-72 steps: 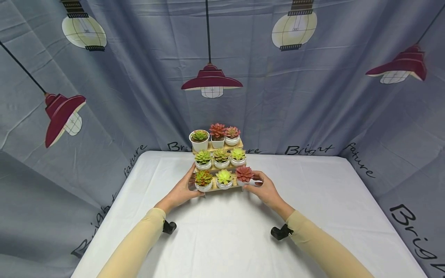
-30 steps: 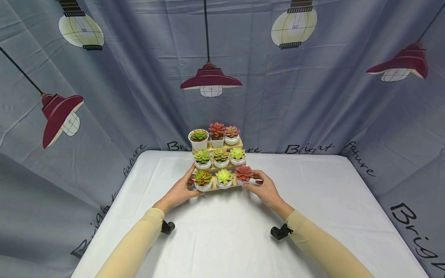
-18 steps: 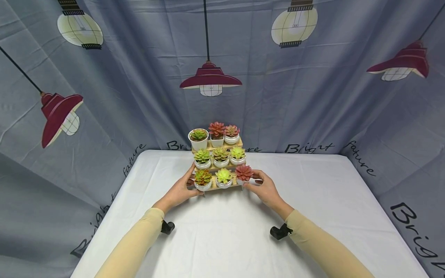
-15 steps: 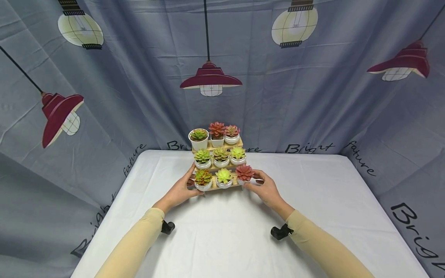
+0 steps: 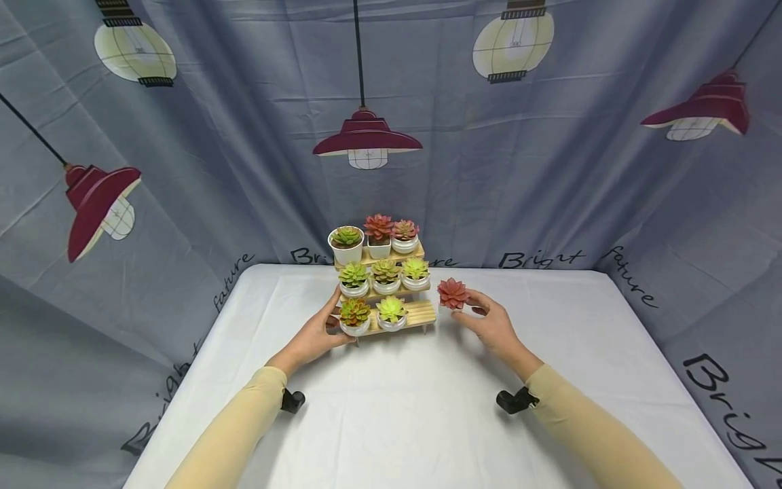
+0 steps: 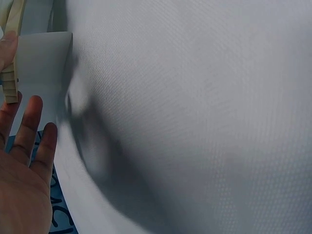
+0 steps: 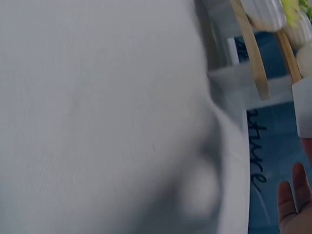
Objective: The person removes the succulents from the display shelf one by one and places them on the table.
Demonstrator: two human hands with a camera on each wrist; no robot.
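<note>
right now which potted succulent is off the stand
The red succulent held in the right hand; the other eight succulents all sit on the wooden stand.

The shelf (image 5: 421,313) is tan. The pots (image 5: 349,255) are white. The plants (image 5: 453,293) are green, yellow-green and red. The tablecloth (image 5: 391,421) is white. The blue-gray curtain (image 5: 269,170) has dark red lamps (image 5: 366,139), cream bulbs (image 5: 136,51) and black writing (image 5: 528,261).

The shelf (image 5: 421,314) is smooth wood, the tablecloth (image 6: 214,92) matt, finely textured cloth.
</note>
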